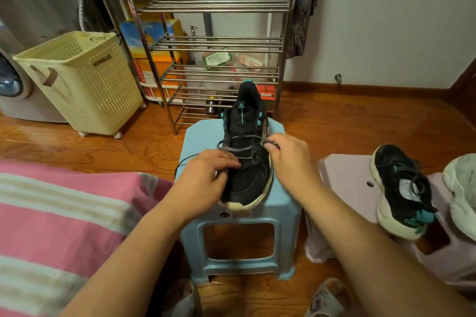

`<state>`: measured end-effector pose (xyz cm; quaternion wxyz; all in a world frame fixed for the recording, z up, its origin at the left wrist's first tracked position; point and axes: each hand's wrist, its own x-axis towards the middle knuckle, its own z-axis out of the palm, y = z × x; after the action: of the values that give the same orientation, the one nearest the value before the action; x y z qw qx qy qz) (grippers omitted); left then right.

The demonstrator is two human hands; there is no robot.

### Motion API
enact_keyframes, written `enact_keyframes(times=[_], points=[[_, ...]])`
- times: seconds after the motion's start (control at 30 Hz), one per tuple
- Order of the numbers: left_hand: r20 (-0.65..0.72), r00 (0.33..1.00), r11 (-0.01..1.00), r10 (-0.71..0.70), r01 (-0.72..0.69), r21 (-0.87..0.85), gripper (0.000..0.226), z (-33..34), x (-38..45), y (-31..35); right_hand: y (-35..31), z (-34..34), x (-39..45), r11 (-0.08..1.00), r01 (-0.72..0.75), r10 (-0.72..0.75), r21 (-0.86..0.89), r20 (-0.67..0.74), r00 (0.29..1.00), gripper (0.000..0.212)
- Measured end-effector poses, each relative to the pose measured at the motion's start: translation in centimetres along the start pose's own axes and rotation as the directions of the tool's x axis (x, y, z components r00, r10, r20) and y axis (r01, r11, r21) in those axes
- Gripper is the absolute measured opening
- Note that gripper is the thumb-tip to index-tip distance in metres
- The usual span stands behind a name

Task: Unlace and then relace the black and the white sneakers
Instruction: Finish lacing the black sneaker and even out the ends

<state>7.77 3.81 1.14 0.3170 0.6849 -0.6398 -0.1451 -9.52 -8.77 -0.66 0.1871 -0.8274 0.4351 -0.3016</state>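
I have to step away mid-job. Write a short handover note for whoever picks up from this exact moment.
Left hand: fingers curled on the grey lace at the lower eyelets, also steadying the black sneaker.
Right hand: pinches the lace end at the shoe's right edge.
That sneaker sits upright on the blue stool, toe toward the person. The second black sneaker, laced, and a white sneaker lie on the pinkish stool.
Done: lace runs through the lower eyelets only; whether this is unlacing or relacing I cannot tell.
Left: finish this shoe, then check the others.
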Motion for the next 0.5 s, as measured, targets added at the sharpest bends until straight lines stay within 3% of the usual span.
enact_keyframes(times=[0.03, 0.1, 0.2, 0.23, 0.3, 0.4, 0.5], points=[[0.005, 1.0, 1.0, 0.008, -0.009, 0.024, 0.037, 0.1, -0.1, 0.2, 0.4, -0.2, 0.0, 1.0, -0.025, 0.025, -0.013, -0.045, 0.999, 0.02], [0.01, 1.0, 0.999, 0.022, -0.023, 0.042, 0.035, 0.2, -0.3, 0.5, 2.5, -1.2, 0.5, 0.961, -0.277, 0.276, 0.0, -0.074, 0.958, 0.029], [0.022, 0.999, 0.999, 0.024, -0.025, 0.025, 0.032, 0.1, -0.5, 0.8, 6.4, -3.9, 0.3, 0.735, -0.669, 0.677, 0.115, -0.067, 0.733, 0.02], [0.025, 0.999, 0.999, 0.033, -0.034, 0.038, 0.031, 0.0, -0.5, 0.9, 7.3, -4.6, 0.2, 0.667, -0.723, 0.74, 0.18, -0.043, 0.672, 0.015], [0.032, 0.999, 0.998, 0.037, -0.038, 0.041, 0.029, 0.0, -0.3, 1.0, 8.0, -5.3, 0.2, 0.614, -0.752, 0.78, 0.239, -0.036, 0.625, 0.011], [-0.046, 0.993, 0.987, -0.111, 0.104, -0.119, 0.023, 0.3, -0.5, 0.9, 6.9, -4.8, 0.2, 0.728, -0.685, 0.686, 0.042, -0.046, 0.726, 0.021], [-0.247, 0.869, 0.868, -0.429, 0.321, -0.379, 0.024, 0.4, -0.4, 0.8, 3.3, -4.0, -0.5, 0.892, -0.452, 0.452, 0.029, -0.029, 0.891, 0.046]])
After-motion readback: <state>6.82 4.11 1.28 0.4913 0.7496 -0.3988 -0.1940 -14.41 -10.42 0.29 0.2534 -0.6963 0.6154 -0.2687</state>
